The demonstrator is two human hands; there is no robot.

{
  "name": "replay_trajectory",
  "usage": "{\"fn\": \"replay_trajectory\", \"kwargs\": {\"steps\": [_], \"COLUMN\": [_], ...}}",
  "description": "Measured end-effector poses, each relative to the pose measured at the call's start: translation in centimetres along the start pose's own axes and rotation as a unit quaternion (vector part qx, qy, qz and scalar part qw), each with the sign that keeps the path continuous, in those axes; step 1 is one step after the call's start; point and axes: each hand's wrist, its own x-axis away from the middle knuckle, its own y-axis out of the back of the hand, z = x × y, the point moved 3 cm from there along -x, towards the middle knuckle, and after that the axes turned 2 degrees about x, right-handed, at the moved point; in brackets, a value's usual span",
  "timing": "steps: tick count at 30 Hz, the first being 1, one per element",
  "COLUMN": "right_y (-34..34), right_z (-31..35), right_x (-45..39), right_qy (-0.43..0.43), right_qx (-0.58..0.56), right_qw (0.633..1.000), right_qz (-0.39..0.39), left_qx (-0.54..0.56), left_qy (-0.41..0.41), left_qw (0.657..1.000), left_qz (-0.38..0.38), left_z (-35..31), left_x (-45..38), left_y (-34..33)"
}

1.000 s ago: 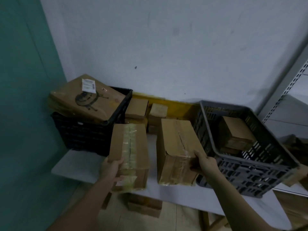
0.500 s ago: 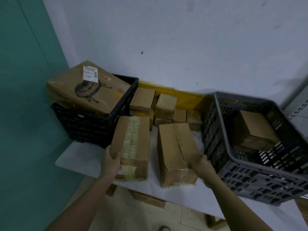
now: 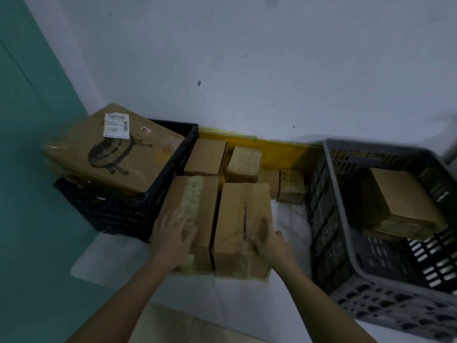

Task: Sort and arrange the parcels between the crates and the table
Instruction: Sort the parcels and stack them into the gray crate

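Two long cardboard parcels lie side by side on the white table. The left one is the taped parcel, and my left hand rests flat on its near end with the fingers spread. My right hand holds the near right corner of the right parcel, fingers over its top. The two parcels touch along their long sides. A black crate at the left carries a large printed box on its rim. A grey crate at the right holds a brown parcel.
Several small cardboard boxes stand at the back of the table against a yellow strip on the wall. A teal wall runs along the left. The tiled floor shows below the table's front edge.
Both parcels have been pushed further onto the table and brought together until they touch. My left hand has shifted from gripping the parcel's end to lying flat on top of it.
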Motion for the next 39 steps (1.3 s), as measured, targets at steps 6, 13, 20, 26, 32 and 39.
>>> {"fn": "replay_trajectory", "kwargs": {"steps": [6, 13, 20, 26, 32, 39], "right_y": [-0.6, -2.6, -2.5, -1.7, 0.5, 7.1], "right_z": [0.4, 1.9, 2.5, 3.5, 4.0, 4.5], "right_x": [-2.9, -3.4, -3.8, -2.5, 0.0, 4.9], "right_qy": [0.035, 0.016, -0.024, -0.036, -0.004, 0.028], "right_qx": [-0.017, -0.058, -0.091, 0.011, 0.092, 0.098], "right_qw": [0.999, 0.998, 0.995, 0.999, 0.991, 0.984], "right_qz": [0.039, 0.025, 0.040, 0.021, -0.099, -0.147], "left_qx": [-0.089, -0.092, -0.066, -0.045, -0.034, -0.022], "left_qy": [-0.028, -0.067, -0.084, -0.062, -0.055, -0.084], "left_qw": [0.990, 0.991, 0.992, 0.986, 0.975, 0.977], "left_qz": [0.104, 0.077, 0.063, 0.151, 0.214, 0.193], "left_z": [-1.0, 1.0, 1.2, 0.6, -1.5, -7.4], "left_x": [-2.4, -3.8, -3.8, -4.1, -4.9, -5.8], "left_y": [-2.1, -1.4, -1.4, -0.3, 1.3, 4.1]}}
